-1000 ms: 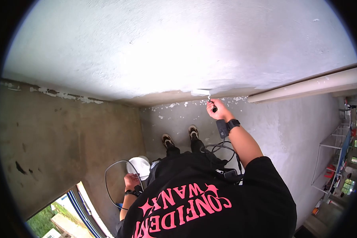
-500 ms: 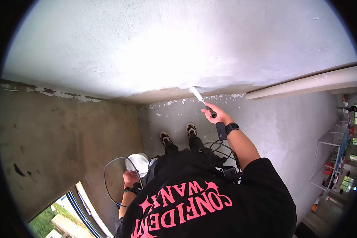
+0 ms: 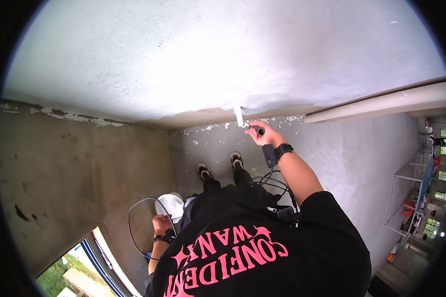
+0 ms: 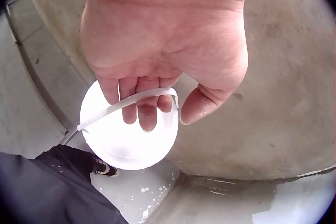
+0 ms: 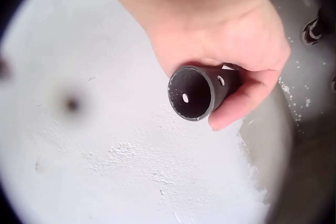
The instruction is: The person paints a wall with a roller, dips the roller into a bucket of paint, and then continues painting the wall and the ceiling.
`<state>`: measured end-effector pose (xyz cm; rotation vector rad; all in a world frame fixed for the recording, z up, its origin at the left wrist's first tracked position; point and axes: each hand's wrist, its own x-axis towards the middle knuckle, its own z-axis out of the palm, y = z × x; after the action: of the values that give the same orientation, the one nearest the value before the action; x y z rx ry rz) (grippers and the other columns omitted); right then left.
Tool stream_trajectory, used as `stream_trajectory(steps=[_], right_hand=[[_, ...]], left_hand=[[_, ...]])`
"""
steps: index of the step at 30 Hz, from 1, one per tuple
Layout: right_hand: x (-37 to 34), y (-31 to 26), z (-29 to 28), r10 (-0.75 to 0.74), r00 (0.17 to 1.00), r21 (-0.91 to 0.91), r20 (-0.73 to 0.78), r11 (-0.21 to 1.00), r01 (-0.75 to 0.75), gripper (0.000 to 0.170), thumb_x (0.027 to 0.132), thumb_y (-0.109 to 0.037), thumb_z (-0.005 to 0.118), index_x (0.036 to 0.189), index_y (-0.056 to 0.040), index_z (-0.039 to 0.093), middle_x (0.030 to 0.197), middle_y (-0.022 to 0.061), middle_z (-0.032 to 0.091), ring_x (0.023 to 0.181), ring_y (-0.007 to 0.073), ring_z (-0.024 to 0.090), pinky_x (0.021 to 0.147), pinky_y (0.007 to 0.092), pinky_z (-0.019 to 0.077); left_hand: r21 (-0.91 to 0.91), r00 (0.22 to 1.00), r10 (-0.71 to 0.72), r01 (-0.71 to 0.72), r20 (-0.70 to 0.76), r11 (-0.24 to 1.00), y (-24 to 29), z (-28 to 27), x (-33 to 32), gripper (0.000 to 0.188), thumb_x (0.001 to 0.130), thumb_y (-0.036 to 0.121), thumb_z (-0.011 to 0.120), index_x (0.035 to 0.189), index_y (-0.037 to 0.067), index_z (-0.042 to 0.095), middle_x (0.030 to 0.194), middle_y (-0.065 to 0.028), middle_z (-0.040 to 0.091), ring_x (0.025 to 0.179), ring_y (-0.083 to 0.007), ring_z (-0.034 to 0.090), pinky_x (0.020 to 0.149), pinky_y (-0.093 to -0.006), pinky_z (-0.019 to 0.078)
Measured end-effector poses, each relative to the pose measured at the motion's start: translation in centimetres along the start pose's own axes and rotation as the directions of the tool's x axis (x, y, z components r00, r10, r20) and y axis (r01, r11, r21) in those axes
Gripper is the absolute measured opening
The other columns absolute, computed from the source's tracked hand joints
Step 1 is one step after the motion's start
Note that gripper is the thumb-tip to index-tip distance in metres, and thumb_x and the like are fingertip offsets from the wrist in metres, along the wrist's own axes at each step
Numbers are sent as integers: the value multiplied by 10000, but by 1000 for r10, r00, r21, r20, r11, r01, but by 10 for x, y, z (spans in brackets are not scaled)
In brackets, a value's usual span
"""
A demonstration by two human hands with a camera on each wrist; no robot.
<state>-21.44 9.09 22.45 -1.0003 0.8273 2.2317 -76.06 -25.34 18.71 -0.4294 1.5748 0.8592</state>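
My right hand [image 3: 263, 134] grips the black handle [image 3: 260, 131] of a small paint roller whose white sleeve [image 3: 239, 116] lies at the lower edge of the white-coated wall [image 3: 208, 64]. In the right wrist view the handle's hollow end [image 5: 190, 94] points at the camera, with the thumb and palm of the hand [image 5: 226, 45] around it. My left hand [image 4: 163, 50] has its fingers hooked under the strap handle [image 4: 128, 99] of a white bucket [image 4: 131, 148], which hangs below it. The bucket's contents are too bright to make out.
A pale pipe [image 3: 381, 103] runs along the wall's base at the right. The bare brown wall [image 3: 84, 163] meets the coated one at the left, above a window [image 3: 74, 267]. White specks dot the floor [image 3: 213, 143]; cables hang by both arms. A metal frame [image 3: 399, 198] stands far right.
My right hand and the roller have moved left along the wall's lower edge, and the sleeve has turned from lying sideways to pointing up and down in view. My left hand keeps the bucket.
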Motion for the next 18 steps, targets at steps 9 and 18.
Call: stream_trajectory(steps=[9, 18], right_hand=[[11, -3, 1, 7, 1000, 6, -12, 1000, -7, 559, 764, -63, 713, 1184, 157, 416, 692, 70, 572, 592, 132, 613, 548, 196, 548], [21, -10, -10, 13, 1000, -5, 17, 1000, -13, 472, 774, -52, 696, 1127, 160, 466, 689, 84, 576, 605, 129, 611, 585, 188, 552]], left_hand=[[-56, 1000, 2, -2, 1, 998, -5, -11, 10, 168, 808, 218, 451, 725, 76, 485, 712, -139, 584, 701, -298, 585, 609, -418, 459], [-36, 998, 14, -16, -62, 999, -1, 0, -3, 132, 752, 165, 509, 653, 79, 497, 587, -73, 513, 704, -289, 605, 630, -406, 443]])
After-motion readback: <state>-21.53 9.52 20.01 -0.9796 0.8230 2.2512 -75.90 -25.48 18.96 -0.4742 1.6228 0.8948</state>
